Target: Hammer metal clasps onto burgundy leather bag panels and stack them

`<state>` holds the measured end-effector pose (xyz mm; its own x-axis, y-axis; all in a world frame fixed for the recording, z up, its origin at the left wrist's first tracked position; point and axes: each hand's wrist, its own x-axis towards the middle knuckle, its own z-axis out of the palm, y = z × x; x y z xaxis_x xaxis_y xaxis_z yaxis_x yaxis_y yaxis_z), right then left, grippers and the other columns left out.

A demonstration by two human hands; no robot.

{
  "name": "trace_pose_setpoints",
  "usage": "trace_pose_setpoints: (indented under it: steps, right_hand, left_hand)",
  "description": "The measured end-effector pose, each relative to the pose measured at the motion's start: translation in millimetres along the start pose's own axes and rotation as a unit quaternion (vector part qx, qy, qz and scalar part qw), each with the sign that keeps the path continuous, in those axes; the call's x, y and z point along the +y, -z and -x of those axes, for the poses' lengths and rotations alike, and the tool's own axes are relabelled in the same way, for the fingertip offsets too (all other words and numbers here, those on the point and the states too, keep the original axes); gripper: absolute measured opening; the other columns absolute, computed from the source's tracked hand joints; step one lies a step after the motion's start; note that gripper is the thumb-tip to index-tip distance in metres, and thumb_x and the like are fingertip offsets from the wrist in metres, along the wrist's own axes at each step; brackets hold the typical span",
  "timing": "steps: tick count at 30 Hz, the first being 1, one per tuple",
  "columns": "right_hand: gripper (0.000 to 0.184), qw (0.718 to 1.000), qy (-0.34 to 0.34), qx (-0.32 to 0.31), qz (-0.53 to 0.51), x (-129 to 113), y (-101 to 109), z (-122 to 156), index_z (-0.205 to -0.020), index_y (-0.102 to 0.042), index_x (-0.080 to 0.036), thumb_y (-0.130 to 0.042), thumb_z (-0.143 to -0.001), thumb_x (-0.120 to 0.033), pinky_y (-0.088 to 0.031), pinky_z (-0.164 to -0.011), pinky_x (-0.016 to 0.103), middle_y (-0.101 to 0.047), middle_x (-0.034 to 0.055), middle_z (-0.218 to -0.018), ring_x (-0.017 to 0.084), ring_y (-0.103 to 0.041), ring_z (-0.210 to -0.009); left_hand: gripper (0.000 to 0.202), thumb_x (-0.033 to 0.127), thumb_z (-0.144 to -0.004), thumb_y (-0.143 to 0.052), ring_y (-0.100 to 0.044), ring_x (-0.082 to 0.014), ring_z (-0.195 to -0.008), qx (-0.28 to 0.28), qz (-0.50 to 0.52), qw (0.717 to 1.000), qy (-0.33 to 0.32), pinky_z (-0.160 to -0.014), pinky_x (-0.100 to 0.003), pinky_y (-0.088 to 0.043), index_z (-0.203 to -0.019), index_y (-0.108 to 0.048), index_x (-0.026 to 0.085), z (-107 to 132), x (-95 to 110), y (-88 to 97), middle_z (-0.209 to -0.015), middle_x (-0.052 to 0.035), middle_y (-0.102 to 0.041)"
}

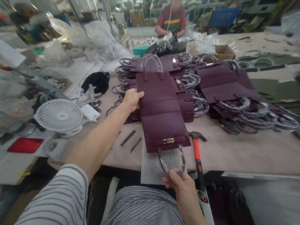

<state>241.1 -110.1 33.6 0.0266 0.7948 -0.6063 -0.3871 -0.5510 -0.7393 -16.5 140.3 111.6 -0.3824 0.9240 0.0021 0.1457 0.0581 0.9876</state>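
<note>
A long dark-purple handbag panel (161,106) lies unfolded in front of me, with a plastic-wrapped handle at each end and a metal clasp (169,141) at its near end. My left hand (132,99) is closed on the panel's left edge, partway up. The near handle (164,164) is in the closed fingers of my right hand (179,181), close to the table's front edge. Beneath the near end is a pale sheet (150,165). To the right lies a hammer (197,151) with a red and black grip, its head beside the panel's corner.
More purple bag panels (226,80) with wrapped handles are piled behind and to the right. Two thin metal tools (128,138) lie left of the panel. A white fan (59,115) and a red case (25,145) are further left. A person (171,19) is across the table.
</note>
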Motion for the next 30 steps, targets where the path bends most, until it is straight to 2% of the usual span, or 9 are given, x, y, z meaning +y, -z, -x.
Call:
trace_pose_setpoints:
  steps: [3,6,10,12,14,19,22,26,30]
  right_hand:
    - [0.07,0.998,-0.06,0.009,0.031,22.1,-7.9,-5.0,-0.086,-0.062,-0.013,-0.093,-0.043,-0.059,-0.051,-0.05,0.026,-0.071,0.0061,-0.076,0.021,-0.068,-0.062]
    - [0.073,0.996,-0.083,0.009,0.042,32.2,-6.5,-8.7,-0.091,-0.062,-0.012,-0.091,-0.045,-0.061,-0.052,-0.052,0.026,-0.074,0.0116,-0.083,0.021,-0.069,-0.064]
    - [0.065,0.991,-0.121,-0.003,0.061,38.7,2.7,-5.3,-0.087,-0.063,-0.012,-0.091,-0.05,-0.058,-0.049,-0.047,0.023,-0.074,0.0115,-0.079,0.019,-0.068,-0.057]
    - [0.062,0.987,-0.141,-0.015,0.078,43.2,6.6,-1.8,-0.086,-0.064,-0.012,-0.09,-0.054,-0.058,-0.048,-0.046,0.023,-0.074,0.0111,-0.078,0.018,-0.067,-0.056]
    - [0.062,0.984,-0.151,-0.017,0.097,46.7,8.3,0.5,-0.084,-0.064,-0.012,-0.089,-0.054,-0.06,-0.048,-0.045,0.023,-0.073,0.0116,-0.077,0.017,-0.066,-0.054]
    - [0.072,0.978,-0.162,0.003,0.13,43.9,9.0,0.1,-0.082,-0.062,-0.013,-0.085,-0.048,-0.072,-0.044,-0.042,0.022,-0.072,0.0117,-0.073,0.016,-0.063,-0.05]
    - [0.07,0.971,-0.164,0.0,0.173,38.9,13.2,-0.6,-0.08,-0.061,-0.012,-0.079,-0.056,-0.075,-0.042,-0.042,0.022,-0.072,0.012,-0.071,0.015,-0.062,-0.048]
    - [0.064,0.96,-0.143,0.005,0.241,35.6,20.7,-1.8,-0.078,-0.064,-0.011,-0.066,-0.074,-0.075,-0.036,-0.04,0.02,-0.068,0.0116,-0.064,0.013,-0.058,-0.043]
    - [0.06,0.955,-0.137,0.001,0.263,38.3,26.3,-6.0,-0.076,-0.063,-0.012,-0.059,-0.081,-0.072,-0.033,-0.039,0.019,-0.066,0.0089,-0.061,0.011,-0.055,-0.041]
  left_hand:
    - [0.02,0.015,-0.077,-0.068,-0.068,-0.0276,-0.104,0.054,-0.156,0.986,-0.002,-0.101,-0.043,-0.05,-0.096,-0.067,0.01,14.1,-39.1,1.1,-0.1,-0.0137,-0.074]
    - [0.026,0.018,-0.082,-0.064,-0.068,-0.0255,-0.107,0.037,-0.252,0.964,-0.069,-0.1,-0.038,-0.051,-0.107,-0.066,0.011,53.8,-73.6,14.3,-0.11,-0.014,-0.072]
    - [0.025,0.02,-0.087,-0.058,-0.064,-0.0258,-0.112,0.045,-0.321,0.932,-0.159,-0.102,-0.037,-0.049,-0.11,-0.066,0.013,106.1,-100.2,40.9,-0.116,-0.0134,-0.07]
    - [0.024,0.02,-0.089,-0.055,-0.064,-0.0272,-0.112,0.053,-0.367,0.915,-0.162,-0.101,-0.038,-0.049,-0.109,-0.067,0.013,123.7,-109.9,55.0,-0.114,-0.0138,-0.069]
    - [0.023,0.02,-0.091,-0.053,-0.064,-0.028,-0.109,0.049,-0.412,0.9,-0.132,-0.098,-0.038,-0.05,-0.107,-0.068,0.013,135.7,-119.2,67.5,-0.111,-0.0138,-0.069]
    - [0.018,0.021,-0.093,-0.055,-0.066,-0.0264,-0.098,-0.012,-0.491,0.871,-0.03,-0.089,-0.036,-0.05,-0.098,-0.071,0.015,149.7,-130.3,87.5,-0.104,-0.0111,-0.07]
    - [0.016,0.023,-0.093,-0.057,-0.066,-0.0252,-0.098,-0.028,-0.514,0.858,0.007,-0.088,-0.034,-0.049,-0.096,-0.071,0.017,150.2,-126.4,93.3,-0.104,-0.0095,-0.071]
    - [0.018,0.028,-0.093,-0.059,-0.066,-0.0236,-0.101,-0.045,-0.524,0.849,0.036,-0.088,-0.032,-0.048,-0.102,-0.071,0.017,143.9,-121.5,96.7,-0.108,-0.0097,-0.071]
    - [0.027,0.035,-0.086,-0.069,-0.066,-0.0258,-0.105,-0.125,-0.542,0.829,0.053,-0.088,-0.032,-0.048,-0.106,-0.069,0.017,135.2,-122.3,93.0,-0.111,-0.0114,-0.071]
